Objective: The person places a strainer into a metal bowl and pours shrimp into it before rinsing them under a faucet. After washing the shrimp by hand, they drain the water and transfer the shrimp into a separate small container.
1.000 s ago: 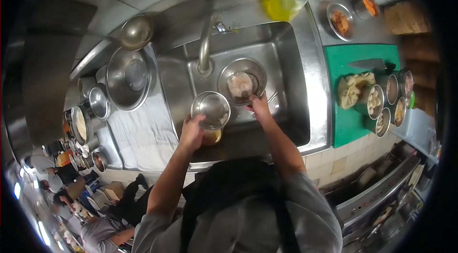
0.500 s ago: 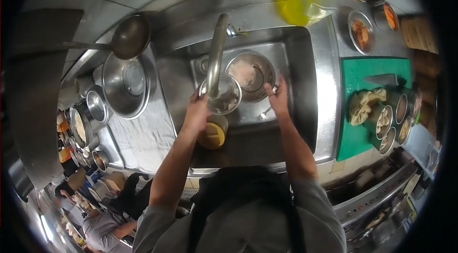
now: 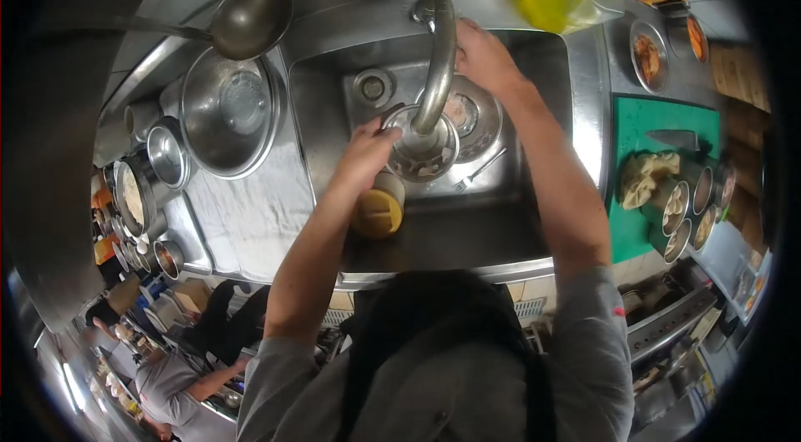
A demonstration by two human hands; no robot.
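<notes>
From the head camera, the left hand [image 3: 367, 154] is curled around the rim of a small steel bowl [image 3: 421, 154], gripping its near-left edge and holding it under the spout of the tap [image 3: 438, 58], inside the sink [image 3: 467, 217]. The right hand [image 3: 484, 54] reaches up past the tap toward its base at the back of the basin; the fingers look loosely bent and empty, though whether they already touch a handle there I cannot tell — the spout hides that part. Behind the small bowl sits a larger bowl [image 3: 477, 113] with something pale in it, and the two overlap in this view (touching or only near, I cannot say). A fork [image 3: 477, 173] lies on the sink floor just right of the small bowl, and a yellow-lidded tub [image 3: 377, 213] stands just below the left hand. To do this well, my judgement is that the bowl should sit squarely under the spout, held level with a firm pinch on the rim, so a sudden stream does not tip it or splash the pale bits out — and the water is best started gently. On the left lie a cloth [image 3: 250, 217], a wide pan [image 3: 229, 108] and a ladle [image 3: 250, 17]; on the right, a green board [image 3: 659, 117] bears a knife [image 3: 672, 139].
</notes>
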